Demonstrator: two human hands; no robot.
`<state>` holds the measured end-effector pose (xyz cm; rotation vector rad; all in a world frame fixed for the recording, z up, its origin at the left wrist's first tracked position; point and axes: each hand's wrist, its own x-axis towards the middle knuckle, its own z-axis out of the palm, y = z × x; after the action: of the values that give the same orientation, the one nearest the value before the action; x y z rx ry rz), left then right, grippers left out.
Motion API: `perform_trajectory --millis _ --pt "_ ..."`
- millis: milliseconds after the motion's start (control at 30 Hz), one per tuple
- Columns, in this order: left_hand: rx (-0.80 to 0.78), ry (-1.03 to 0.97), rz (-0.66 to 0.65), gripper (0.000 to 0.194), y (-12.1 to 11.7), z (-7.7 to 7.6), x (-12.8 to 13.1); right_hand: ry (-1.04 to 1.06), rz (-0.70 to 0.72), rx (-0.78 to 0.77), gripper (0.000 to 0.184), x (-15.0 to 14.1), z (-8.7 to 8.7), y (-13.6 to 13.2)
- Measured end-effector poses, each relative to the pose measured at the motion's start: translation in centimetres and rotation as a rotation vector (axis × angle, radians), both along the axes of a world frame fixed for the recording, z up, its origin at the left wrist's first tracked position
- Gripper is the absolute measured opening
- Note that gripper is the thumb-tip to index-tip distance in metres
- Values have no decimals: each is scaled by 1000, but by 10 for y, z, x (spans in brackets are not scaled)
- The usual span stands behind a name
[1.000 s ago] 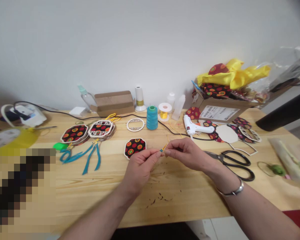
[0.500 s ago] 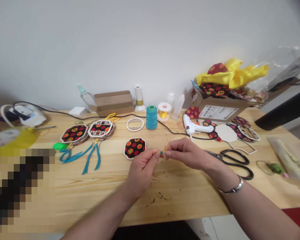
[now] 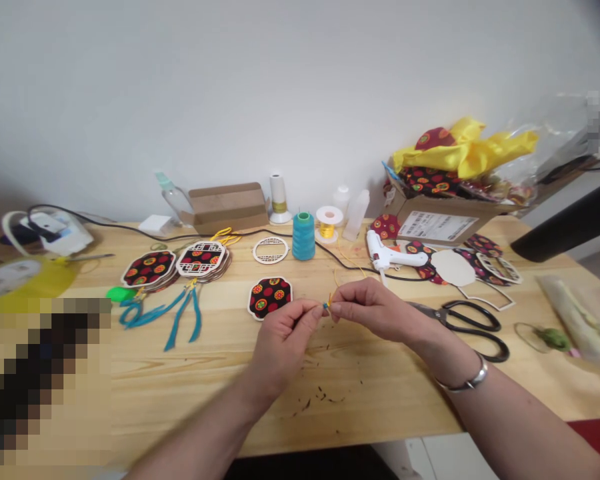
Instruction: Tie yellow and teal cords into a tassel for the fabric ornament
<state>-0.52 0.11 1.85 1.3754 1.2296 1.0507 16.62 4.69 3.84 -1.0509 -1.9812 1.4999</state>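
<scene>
My left hand point(image 3: 283, 337) and my right hand point(image 3: 375, 308) meet above the middle of the wooden table point(image 3: 190, 387). Both pinch a thin yellow cord with a small blue bit point(image 3: 327, 305) between thumb and fingertips. The cord runs up and back toward the spool of yellow thread point(image 3: 329, 225). Just left of my left hand lies a fabric-covered ornament point(image 3: 270, 295) with red and yellow dots. A silver bracelet point(image 3: 467, 382) sits on my right wrist.
Black scissors point(image 3: 473, 327) lie right of my right hand. A white glue gun point(image 3: 393, 255), a teal thread cone point(image 3: 304, 235), a round wooden frame point(image 3: 271, 249), finished ornaments with teal tassels point(image 3: 180, 293) and a cardboard box of fabric point(image 3: 445, 213) stand farther back.
Both hands have stayed pinched on the cord and shifted only slightly; the gap between the fingertips has closed a little.
</scene>
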Motion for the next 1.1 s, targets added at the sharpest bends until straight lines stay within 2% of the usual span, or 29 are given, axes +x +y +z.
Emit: perform_trajectory --millis 633,833,967,1100 --pt "56 50 135 14 0 -4 1 14 -2 -117 26 -2 0 -1" --pt "7 20 173 15 1 -5 1 26 14 -131 26 -3 -5 -2" --pt "-83 -4 207 15 2 -3 1 36 4 -133 27 -4 -9 -1" --pt "-158 -102 205 13 5 -3 0 17 -11 -104 25 -6 -10 -1"
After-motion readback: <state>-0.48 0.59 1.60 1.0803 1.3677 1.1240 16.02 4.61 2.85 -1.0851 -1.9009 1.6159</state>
